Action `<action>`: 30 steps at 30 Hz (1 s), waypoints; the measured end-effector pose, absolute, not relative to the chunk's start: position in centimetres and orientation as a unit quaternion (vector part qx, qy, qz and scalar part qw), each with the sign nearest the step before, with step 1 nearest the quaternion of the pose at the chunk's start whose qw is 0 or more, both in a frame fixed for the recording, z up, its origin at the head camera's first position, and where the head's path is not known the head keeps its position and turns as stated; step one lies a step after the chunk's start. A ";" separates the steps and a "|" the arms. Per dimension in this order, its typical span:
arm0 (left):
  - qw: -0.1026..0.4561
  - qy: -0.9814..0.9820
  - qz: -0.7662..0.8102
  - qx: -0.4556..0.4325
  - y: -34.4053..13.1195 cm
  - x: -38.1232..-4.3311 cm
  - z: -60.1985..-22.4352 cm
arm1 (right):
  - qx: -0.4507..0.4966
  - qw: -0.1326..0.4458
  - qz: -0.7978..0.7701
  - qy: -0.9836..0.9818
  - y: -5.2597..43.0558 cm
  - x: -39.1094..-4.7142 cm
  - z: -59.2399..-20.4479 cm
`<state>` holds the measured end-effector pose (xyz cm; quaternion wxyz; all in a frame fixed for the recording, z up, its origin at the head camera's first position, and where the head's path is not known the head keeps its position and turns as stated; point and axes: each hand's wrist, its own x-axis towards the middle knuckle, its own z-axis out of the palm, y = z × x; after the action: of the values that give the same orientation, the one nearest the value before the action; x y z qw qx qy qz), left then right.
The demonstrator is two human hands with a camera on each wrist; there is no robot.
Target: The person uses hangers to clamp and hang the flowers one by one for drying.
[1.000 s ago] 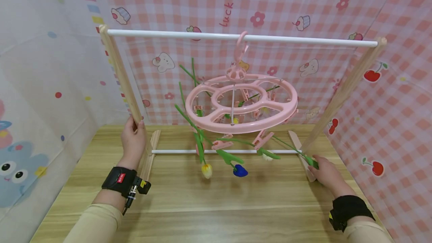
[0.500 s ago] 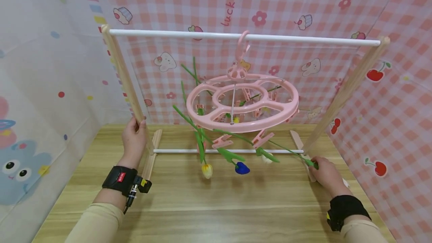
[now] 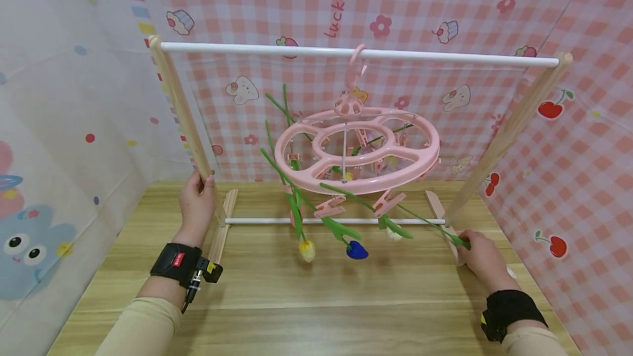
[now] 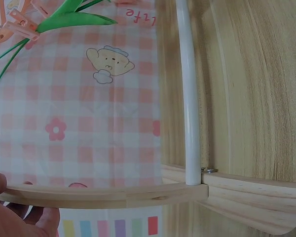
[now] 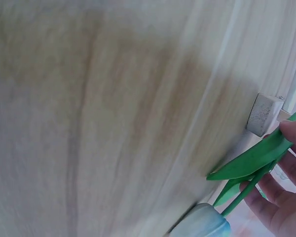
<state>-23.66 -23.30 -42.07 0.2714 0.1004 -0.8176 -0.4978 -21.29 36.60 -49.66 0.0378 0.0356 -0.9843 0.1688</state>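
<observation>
My left hand point(image 3: 196, 202) grips the left wooden post point(image 3: 180, 109) of a rack, thumb on one side and fingers on the other. My right hand point(image 3: 484, 260), low by the rack's right foot, pinches an artificial tulip point(image 5: 256, 160) by its green stem and leaves. Its pale, bluish-white bloom point(image 5: 202, 222) points back toward the wrist. From the rack's top bar point(image 3: 247, 48) hangs a pink round clip hanger point(image 3: 429, 153). Its clips point(image 3: 330, 207) hold several tulips head down, among them a yellow one point(image 3: 307, 251), a blue one point(image 3: 357, 250) and a white one point(image 3: 394, 232).
A white lower bar point(image 3: 267, 221) joins the rack's wooden feet close over the wood-grain table point(image 3: 316, 312). Behind stands a pink checked cloth backdrop point(image 3: 296, 10), with printed cloth point(image 3: 59, 98) also at the left side.
The hanging tulips swing slightly. My right hand shifts a little, still holding its tulip, while the left keeps its grip on the post. The head view moves slightly.
</observation>
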 end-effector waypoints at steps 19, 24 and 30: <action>0.274 -0.815 -0.499 0.106 -23.2 -23.6 -42.2 | 0.031 0.058 0.190 -0.980 35.9 -19.4 -49.5; 0.276 -0.814 -0.500 0.108 -23.1 -23.6 -42.1 | 0.045 0.070 0.197 -0.977 35.6 -19.2 -49.5; 0.276 -0.814 -0.499 0.111 -23.0 -23.6 -42.0 | 0.074 0.090 0.201 -0.973 34.8 -18.9 -49.3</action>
<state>-23.57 -23.02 -42.00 0.2755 0.1108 -0.8141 -0.4990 -18.93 34.75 -49.35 0.0901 0.0736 -0.9726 0.2013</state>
